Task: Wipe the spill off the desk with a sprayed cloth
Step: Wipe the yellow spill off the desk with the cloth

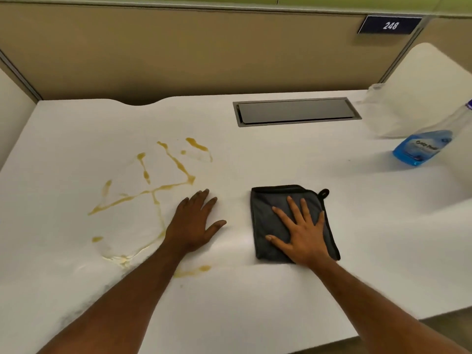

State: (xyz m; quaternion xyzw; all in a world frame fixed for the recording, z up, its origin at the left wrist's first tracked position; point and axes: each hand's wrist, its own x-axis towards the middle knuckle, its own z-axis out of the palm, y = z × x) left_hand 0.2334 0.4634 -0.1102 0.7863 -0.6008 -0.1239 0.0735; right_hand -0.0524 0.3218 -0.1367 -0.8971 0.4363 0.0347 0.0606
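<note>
A yellow-brown spill streaks across the left half of the white desk, with smaller drops near the front. My left hand lies flat on the desk at the spill's right edge, fingers apart, holding nothing. A folded dark grey cloth with a small hanging loop lies to the right of it. My right hand rests flat on top of the cloth with fingers spread. A clear spray bottle with blue liquid stands at the far right, partly cut off by the frame edge.
A grey metal cable hatch is set into the desk at the back. A clear plastic cup stands at the back right. Beige partition walls close off the back and left; a sign reads 248.
</note>
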